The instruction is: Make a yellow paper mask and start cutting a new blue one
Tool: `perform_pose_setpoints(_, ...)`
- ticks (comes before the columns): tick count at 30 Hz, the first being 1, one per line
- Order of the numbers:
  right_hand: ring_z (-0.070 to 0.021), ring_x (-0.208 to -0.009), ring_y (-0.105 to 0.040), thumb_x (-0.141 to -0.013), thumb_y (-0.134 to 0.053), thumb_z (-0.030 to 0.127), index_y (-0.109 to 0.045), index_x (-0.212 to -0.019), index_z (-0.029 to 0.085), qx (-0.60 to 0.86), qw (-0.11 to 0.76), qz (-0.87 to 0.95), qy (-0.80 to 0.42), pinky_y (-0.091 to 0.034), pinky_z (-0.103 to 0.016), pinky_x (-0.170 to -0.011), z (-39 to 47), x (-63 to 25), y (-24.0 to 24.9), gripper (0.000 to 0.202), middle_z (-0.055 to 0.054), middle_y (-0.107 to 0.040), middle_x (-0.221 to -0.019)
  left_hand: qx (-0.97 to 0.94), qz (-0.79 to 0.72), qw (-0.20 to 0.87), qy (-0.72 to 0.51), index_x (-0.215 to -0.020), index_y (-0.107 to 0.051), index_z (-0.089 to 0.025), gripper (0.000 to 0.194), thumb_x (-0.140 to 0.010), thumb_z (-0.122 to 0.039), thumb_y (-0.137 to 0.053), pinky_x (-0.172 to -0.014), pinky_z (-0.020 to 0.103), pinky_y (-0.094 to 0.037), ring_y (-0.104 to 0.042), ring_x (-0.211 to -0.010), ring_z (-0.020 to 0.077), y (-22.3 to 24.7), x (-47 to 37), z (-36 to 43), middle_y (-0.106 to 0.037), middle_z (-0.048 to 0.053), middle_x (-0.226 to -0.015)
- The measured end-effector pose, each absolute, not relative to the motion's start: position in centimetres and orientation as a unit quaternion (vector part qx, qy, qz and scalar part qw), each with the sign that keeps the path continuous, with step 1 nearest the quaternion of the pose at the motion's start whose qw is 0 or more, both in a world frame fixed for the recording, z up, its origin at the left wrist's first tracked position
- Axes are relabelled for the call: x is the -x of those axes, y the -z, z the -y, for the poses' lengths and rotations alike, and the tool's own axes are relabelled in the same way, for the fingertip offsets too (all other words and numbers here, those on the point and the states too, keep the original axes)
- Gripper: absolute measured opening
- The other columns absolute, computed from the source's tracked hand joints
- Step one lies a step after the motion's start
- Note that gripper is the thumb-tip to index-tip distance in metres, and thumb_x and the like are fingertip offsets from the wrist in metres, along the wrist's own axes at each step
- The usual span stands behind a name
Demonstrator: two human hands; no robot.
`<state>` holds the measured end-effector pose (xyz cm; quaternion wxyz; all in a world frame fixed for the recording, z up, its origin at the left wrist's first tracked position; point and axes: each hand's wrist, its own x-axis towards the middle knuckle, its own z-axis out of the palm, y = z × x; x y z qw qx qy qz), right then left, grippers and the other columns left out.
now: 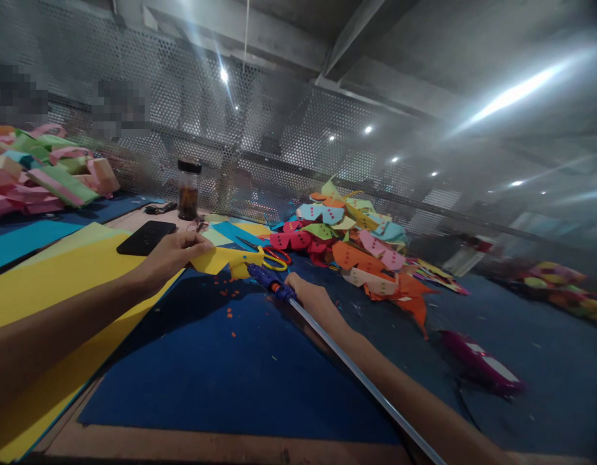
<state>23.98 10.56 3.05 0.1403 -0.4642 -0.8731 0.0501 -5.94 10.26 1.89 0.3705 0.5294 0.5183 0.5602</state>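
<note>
Two hands [313, 299]; blue surface [240, 387]; perforated screen [288, 123] beyond

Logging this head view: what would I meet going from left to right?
Pastel paper pile → black phone → dark-lidded jar → yellow paper piece → blue glue gun → right hand → purple device → blurred colourful pile.

There's one blue glue gun [269, 280], one jar [188, 195], one phone [147, 238].
</note>
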Motion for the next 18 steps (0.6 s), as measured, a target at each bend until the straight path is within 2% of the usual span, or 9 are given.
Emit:
perform_pose_setpoints(8, -0.0154, -0.058, -0.055, -0.086, -0.059, 0.026, -0.047, -0.086, 0.022, 0.475, 0.131, 0.868, -0.051, -0.023, -0.023, -0.055, -10.45, -23.84, -3.30, 0.012, 0.004, -0.057, -0.066, -0.529, -0.514, 0.385, -0.555, -0.077, -0.070, -0.019, 0.035, -0.066, -0.050, -0.081, -0.056, 0.022, -0.042, -0.055, -0.067, 0.0139, -1.80, 5.98, -10.30, -0.063, -0.001, -0.072)
perform_pose_setpoints(15, -0.0155, -0.058, -0.056, -0.088, -0.058, 0.030, -0.049, -0.086, 0.022, 0.472, 0.130, 0.871, -0.050, -0.026, -0.023, -0.055, -10.36, -23.82, -3.32, 0.012, 0.003, -0.057, -0.065, -0.532, -0.511, 0.383, -0.556, -0.076, -0.070, -0.019, 0.035, -0.065, -0.049, -0.081, -0.056, 0.023, -0.042, -0.055, -0.066, 0.0143, -1.99, 5.91, -10.10, -0.063, -0.001, -0.071)
perform_pose_setpoints(18, -0.0156, -0.057, -0.055, -0.089, -0.058, 0.035, -0.049, -0.087, 0.022, 0.455, 0.166, 0.874, -0.049, -0.028, -0.023, -0.055, -10.08, -23.94, -3.38, 0.016, 0.003, -0.058, -0.066, -0.530, -0.513, 0.381, -0.557, -0.074, -0.069, -0.018, 0.035, -0.064, -0.050, -0.082, -0.056, 0.023, -0.042, -0.056, -0.065, 0.0147, -2.20, 5.80, -9.99, -0.063, 0.000, -0.070)
